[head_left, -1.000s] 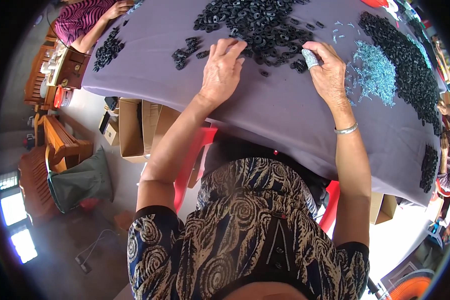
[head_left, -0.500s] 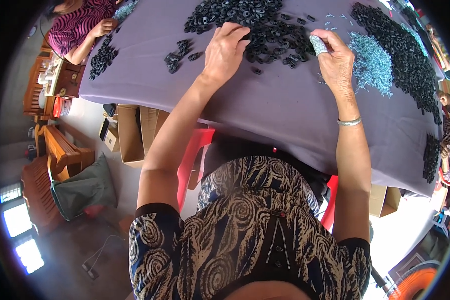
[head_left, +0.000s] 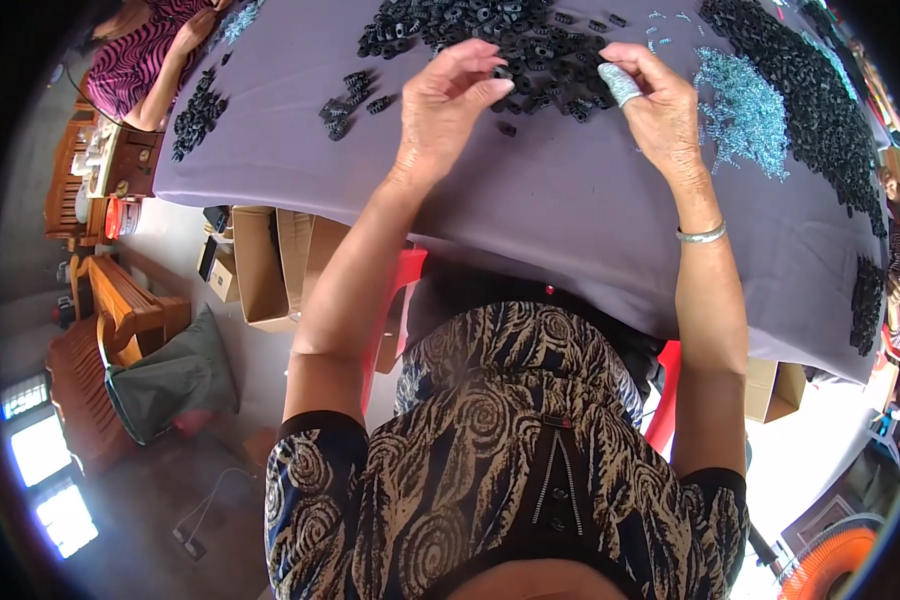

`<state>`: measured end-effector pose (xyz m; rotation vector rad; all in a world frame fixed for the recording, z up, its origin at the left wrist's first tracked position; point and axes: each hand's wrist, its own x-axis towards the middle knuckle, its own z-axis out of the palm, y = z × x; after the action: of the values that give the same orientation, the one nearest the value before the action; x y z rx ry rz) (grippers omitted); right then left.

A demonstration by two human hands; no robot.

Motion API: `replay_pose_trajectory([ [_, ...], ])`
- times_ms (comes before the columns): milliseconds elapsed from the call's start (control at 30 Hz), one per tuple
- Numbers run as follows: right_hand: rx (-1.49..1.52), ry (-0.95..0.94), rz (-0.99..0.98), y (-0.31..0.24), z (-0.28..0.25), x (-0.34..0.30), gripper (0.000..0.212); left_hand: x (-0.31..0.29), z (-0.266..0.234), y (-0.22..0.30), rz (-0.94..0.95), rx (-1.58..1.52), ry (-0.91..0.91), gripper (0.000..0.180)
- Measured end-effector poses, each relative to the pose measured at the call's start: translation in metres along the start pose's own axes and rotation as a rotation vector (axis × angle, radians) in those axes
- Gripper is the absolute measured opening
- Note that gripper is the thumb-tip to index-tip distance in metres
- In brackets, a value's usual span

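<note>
My left hand [head_left: 438, 112] is over the table at the near edge of a big heap of small black plastic pieces with holes [head_left: 460, 22]. Between its thumb and fingertips is one black piece [head_left: 503, 74]. To the right, my right hand [head_left: 662, 118] has its thumb, covered by a pale wrap [head_left: 620, 84], brought together with the fingers. Whatever may be in that pinch is too small to make out. More loose black pieces lie between and behind the two hands. A pile of tiny silvery-blue springs [head_left: 745, 115] lies just right of my right hand.
A purple-grey cloth [head_left: 560, 215] covers the table. A long black heap [head_left: 820, 130] runs along the right, and a small black group [head_left: 338, 112] lies left of my hand. Another person's arm [head_left: 175, 70] is at the far left. Cardboard boxes [head_left: 260, 265] stand below the table edge.
My left hand has turned and drawn back a little from the heap, with a black piece now at its fingertips. My right hand has shifted slightly left, its fingers still pinched.
</note>
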<state>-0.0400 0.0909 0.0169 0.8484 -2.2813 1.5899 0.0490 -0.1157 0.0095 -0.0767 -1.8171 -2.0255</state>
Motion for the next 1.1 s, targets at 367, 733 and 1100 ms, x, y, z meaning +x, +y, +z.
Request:
replay_pose_trajectory([
  [367, 0.035, -0.070, -0.043, -0.002, -0.009, 0.004, 0.018, -0.026, 0.023, 0.001, 0.009, 0.030, -0.089, 0.028],
  [733, -0.007, -0.276, 0.152, 0.002, -0.057, 0.011, 0.010, -0.037, 0.020, 0.000, -0.100, -0.039, -0.125, 0.021],
  [1100, -0.401, -0.571, 0.065, 0.003, -0.052, -0.003, 0.012, -0.048, 0.033, 0.004, -0.263, 0.061, -0.334, 0.020],
])
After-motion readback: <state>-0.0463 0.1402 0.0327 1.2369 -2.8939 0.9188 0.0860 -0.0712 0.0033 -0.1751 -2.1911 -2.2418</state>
